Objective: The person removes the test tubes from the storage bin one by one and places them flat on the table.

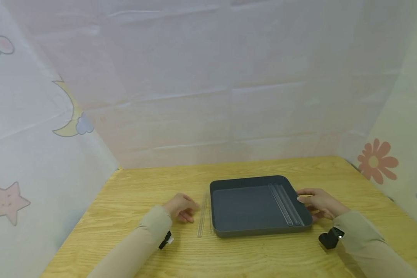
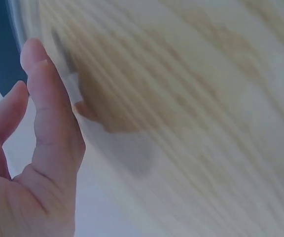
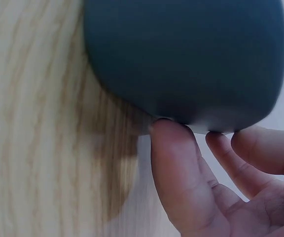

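A dark grey tray lies flat on the wooden bench, a little right of the middle in the head view. Inside it, clear strips lie side by side lengthwise near its right wall; their exact number is hard to tell. Another clear strip lies on the bench just left of the tray, with a fainter clear piece close against the tray's left wall.

The right hand is at the tray's right side, its thumb and fingertips spaced apart and touching the outer wall. The left hand is just left of the loose strip, fingers loosely bent, holding nothing; in the left wrist view its thumb and index finger stand apart.

Both arms wear beige sleeves, and a black device sits at the right wrist. Behind the bench hangs a creased pale sheet. On the left are a yellow moon and a pink star; on the right, a red flower.
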Demonstrator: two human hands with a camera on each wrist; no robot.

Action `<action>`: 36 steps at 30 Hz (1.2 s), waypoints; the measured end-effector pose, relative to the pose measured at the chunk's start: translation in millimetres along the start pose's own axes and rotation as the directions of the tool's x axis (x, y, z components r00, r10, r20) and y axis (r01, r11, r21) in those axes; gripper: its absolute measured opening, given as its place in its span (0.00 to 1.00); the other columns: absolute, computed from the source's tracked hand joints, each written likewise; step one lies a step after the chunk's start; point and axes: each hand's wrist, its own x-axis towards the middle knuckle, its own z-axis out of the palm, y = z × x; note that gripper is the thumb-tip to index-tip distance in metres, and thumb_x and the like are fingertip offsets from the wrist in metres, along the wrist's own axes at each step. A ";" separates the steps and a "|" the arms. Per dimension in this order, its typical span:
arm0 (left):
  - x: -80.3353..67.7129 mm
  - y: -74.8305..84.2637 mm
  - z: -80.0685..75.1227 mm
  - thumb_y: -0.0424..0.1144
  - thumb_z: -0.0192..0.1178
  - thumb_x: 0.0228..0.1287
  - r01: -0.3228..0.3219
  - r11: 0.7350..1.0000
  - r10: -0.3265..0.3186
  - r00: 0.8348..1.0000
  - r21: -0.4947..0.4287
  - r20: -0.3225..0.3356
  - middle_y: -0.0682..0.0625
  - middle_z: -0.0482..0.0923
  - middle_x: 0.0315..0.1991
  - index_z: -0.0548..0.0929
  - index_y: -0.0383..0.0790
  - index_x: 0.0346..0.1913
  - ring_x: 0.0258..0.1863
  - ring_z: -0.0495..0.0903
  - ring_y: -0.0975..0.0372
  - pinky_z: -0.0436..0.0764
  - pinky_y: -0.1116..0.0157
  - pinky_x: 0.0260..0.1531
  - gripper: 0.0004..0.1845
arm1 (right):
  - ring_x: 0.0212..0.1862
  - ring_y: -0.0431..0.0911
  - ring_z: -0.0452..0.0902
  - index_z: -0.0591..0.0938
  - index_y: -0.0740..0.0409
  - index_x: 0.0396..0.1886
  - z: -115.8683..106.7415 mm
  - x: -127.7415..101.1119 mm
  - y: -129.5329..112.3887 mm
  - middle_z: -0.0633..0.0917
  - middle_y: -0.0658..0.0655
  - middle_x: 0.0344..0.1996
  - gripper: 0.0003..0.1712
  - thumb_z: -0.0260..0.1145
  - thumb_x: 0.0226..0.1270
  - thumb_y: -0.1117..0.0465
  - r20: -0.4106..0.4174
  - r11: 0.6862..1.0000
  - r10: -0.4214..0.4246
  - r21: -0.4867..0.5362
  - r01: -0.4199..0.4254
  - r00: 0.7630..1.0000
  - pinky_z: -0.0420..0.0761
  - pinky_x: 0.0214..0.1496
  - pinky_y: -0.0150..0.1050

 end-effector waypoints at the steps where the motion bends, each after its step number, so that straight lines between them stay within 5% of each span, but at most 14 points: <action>1: -1.3 0.7 1.7 0.35 0.66 0.63 -0.001 1.000 0.001 1.000 0.008 0.010 0.47 0.77 0.25 0.78 0.32 0.43 0.17 0.81 0.61 0.77 0.69 0.17 0.12 | 0.34 0.49 0.82 0.60 0.76 0.69 0.1 -0.1 -0.1 0.85 0.55 0.35 0.30 0.55 0.76 0.62 -0.002 1.000 0.002 0.008 -0.002 1.000 0.83 0.31 0.47; 12: -1.7 4.6 17.2 0.37 0.66 0.63 -0.038 0.991 0.033 0.999 0.131 0.037 0.45 0.79 0.25 0.76 0.36 0.32 0.16 0.81 0.61 0.79 0.68 0.16 0.10 | 0.34 0.49 0.82 0.60 0.76 0.69 1.0 -1.1 -0.9 0.85 0.55 0.34 0.30 0.56 0.75 0.63 -0.005 0.999 0.008 0.036 -0.008 1.000 0.83 0.32 0.48; 25: 1.1 1.7 11.5 0.35 0.65 0.63 -0.028 0.998 0.028 1.000 0.064 -0.003 0.42 0.79 0.26 0.76 0.32 0.37 0.15 0.81 0.60 0.79 0.68 0.16 0.10 | 0.32 0.48 0.82 0.60 0.75 0.69 1.6 -1.1 -1.5 0.84 0.54 0.33 0.30 0.55 0.76 0.63 -0.010 1.000 0.001 0.004 -0.001 1.000 0.83 0.30 0.46; 36: -8.6 27.1 -3.3 0.37 0.59 0.70 -0.082 0.992 0.083 0.997 0.095 -0.010 0.39 0.78 0.31 0.76 0.27 0.46 0.20 0.84 0.55 0.86 0.60 0.26 0.14 | 0.33 0.49 0.82 0.60 0.76 0.69 1.3 -1.8 -3.1 0.84 0.55 0.34 0.30 0.55 0.76 0.63 -0.006 1.000 -0.001 0.005 0.001 1.000 0.83 0.31 0.47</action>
